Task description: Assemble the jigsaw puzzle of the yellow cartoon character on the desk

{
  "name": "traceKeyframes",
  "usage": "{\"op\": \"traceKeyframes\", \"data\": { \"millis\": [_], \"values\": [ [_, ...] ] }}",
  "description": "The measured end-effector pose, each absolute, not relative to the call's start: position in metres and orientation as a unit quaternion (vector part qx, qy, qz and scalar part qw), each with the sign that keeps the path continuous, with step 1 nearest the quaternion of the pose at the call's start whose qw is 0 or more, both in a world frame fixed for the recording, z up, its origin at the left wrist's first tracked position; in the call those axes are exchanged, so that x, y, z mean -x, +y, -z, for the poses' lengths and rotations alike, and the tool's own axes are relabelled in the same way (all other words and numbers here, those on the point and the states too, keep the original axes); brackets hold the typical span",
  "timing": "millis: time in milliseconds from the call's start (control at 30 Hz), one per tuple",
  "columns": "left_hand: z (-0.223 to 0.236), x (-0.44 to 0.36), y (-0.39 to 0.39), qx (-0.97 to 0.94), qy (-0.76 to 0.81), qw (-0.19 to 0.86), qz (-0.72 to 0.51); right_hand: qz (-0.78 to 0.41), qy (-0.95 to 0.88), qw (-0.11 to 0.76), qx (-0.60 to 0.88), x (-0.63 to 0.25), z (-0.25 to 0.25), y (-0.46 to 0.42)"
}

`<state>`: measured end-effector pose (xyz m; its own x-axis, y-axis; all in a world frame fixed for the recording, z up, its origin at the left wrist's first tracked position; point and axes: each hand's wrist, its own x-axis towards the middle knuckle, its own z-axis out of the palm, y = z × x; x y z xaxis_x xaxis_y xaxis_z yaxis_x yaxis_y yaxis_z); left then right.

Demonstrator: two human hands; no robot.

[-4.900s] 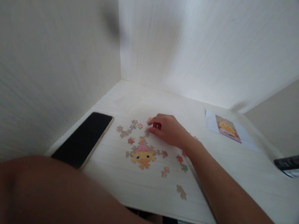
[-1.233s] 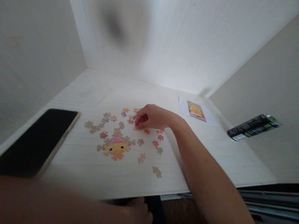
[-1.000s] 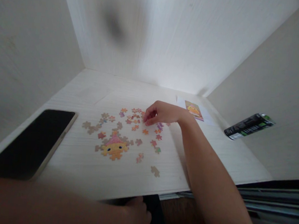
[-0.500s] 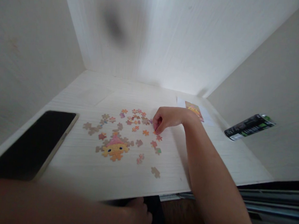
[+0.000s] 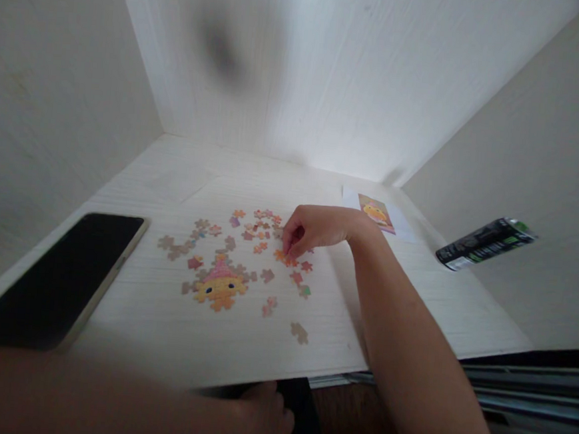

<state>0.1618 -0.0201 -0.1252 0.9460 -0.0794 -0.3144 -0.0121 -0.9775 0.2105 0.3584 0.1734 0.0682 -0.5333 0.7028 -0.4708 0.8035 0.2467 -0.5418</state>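
Small jigsaw pieces (image 5: 253,231) lie scattered on a white desk (image 5: 170,328). A joined patch showing a yellow face with a pink hat (image 5: 218,283) sits near the front. My right hand (image 5: 313,227) reaches over the loose pieces, fingers curled, fingertips pressed on an orange piece (image 5: 282,257). My left hand (image 5: 266,419) rests below the desk's front edge, fingers curled, partly blurred; what it holds is hidden.
A black phone (image 5: 59,279) lies face up at the left. A picture card of the puzzle (image 5: 376,214) lies at the back right. A dark packet with green print (image 5: 485,242) is at the right. White panels wall the desk on three sides.
My right hand has shifted among the loose pieces, from the far cluster slightly left and toward me, onto the orange piece. The left arm has stayed put.
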Motion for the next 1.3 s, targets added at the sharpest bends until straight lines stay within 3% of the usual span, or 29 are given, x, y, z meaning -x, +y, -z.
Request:
{"op": "traceKeyframes", "data": {
  "millis": [167, 667, 867, 1167, 1300],
  "values": [
    [0.104, -0.166, -0.016, -0.969, -0.065, 0.062, 0.229, 0.368, 0.793, 0.008, -0.485, -0.352, -0.064, 0.175],
    [0.111, -0.161, -0.017, -0.978, -0.060, 0.068, 0.189, 0.231, 0.766, 0.104, -0.591, -0.350, -0.073, 0.172],
    [0.108, -0.163, -0.017, -0.974, -0.069, 0.059, 0.205, 0.307, 0.795, 0.053, -0.521, -0.356, -0.072, 0.173],
    [0.117, -0.161, -0.018, -0.980, -0.059, 0.059, 0.182, 0.288, 0.791, 0.079, -0.534, -0.356, -0.068, 0.174],
    [0.113, -0.159, -0.017, -0.977, -0.074, 0.054, 0.190, 0.333, 0.790, 0.037, -0.514, -0.358, -0.071, 0.173]
  ]
}}
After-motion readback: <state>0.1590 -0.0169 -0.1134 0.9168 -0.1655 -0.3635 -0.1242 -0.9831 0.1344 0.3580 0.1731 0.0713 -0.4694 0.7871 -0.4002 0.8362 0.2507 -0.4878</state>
